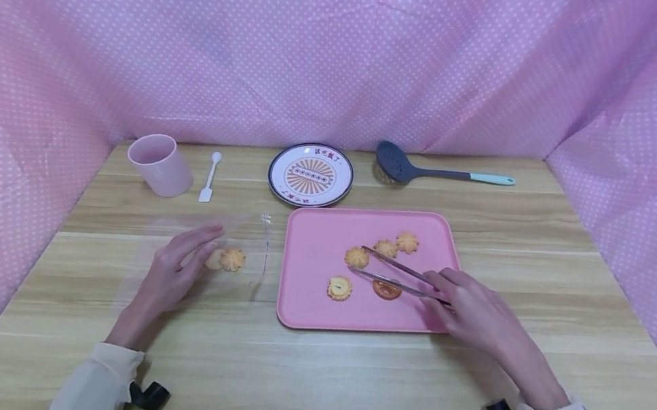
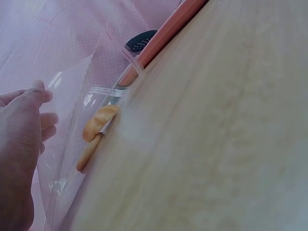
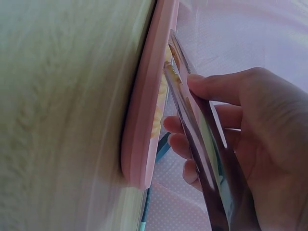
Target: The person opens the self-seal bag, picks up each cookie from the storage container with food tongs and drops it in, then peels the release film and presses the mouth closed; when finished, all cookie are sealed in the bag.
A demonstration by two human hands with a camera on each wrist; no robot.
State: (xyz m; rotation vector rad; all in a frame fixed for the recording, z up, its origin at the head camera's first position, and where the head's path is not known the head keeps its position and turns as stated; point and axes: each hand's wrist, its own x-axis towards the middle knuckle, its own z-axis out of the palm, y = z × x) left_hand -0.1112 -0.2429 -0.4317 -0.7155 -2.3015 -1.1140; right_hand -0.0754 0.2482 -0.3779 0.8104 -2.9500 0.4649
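My left hand (image 1: 175,272) pinches the upper film of a clear zip bag (image 2: 72,110), which lies on the table with its mouth toward the tray. Two cookies, one a flower-shaped cookie (image 1: 232,259), lie inside, partly overlapping. My right hand (image 1: 475,312) holds metal tongs (image 1: 401,266), their arms spread. The tips stand on either side of a swirled cookie (image 1: 357,258) on the pink tray (image 1: 304,304). Also on the tray are two more flower-shaped cookies (image 1: 386,249), a pale-centred round cookie (image 1: 339,288) and a reddish-brown cookie (image 1: 386,289) partly behind the tongs.
Along the back stand a pink cup (image 1: 161,167), a small white spatula-like stick (image 1: 210,177), a patterned plate (image 1: 311,175) and a slotted skimmer (image 1: 410,167) with a mint handle end. Pink dotted cloth (image 1: 346,57) hangs around the table's back and sides.
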